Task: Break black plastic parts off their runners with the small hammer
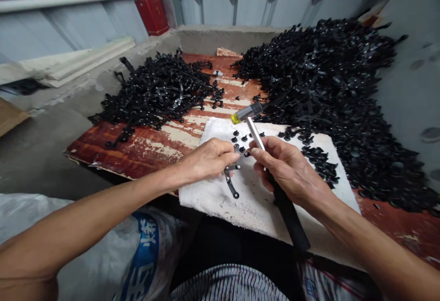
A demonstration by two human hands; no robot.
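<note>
My left hand (209, 161) is closed around a thin black metal bracket (229, 182) with curved arms and round ends, over a white cloth pad (206, 202). My right hand (290, 170) grips a mallet (255, 133) with a silver shaft, a black handle and a yellow-and-dark head raised above the pad. At its thumb and fingertip is a small round black piece (247, 153), perhaps pinched there. Several similar black round pieces with short stems (244, 138) stand on the cloth between and beyond my hands.
A pile of assembled black brackets (154, 92) lies at the left on a worn red-brown board (113, 149). To the right rises a larger heap of black parts (319, 71), spilling onto the cloth. A red box (152, 15) stands by the wall; a white sack (99, 255) sits at lower left.
</note>
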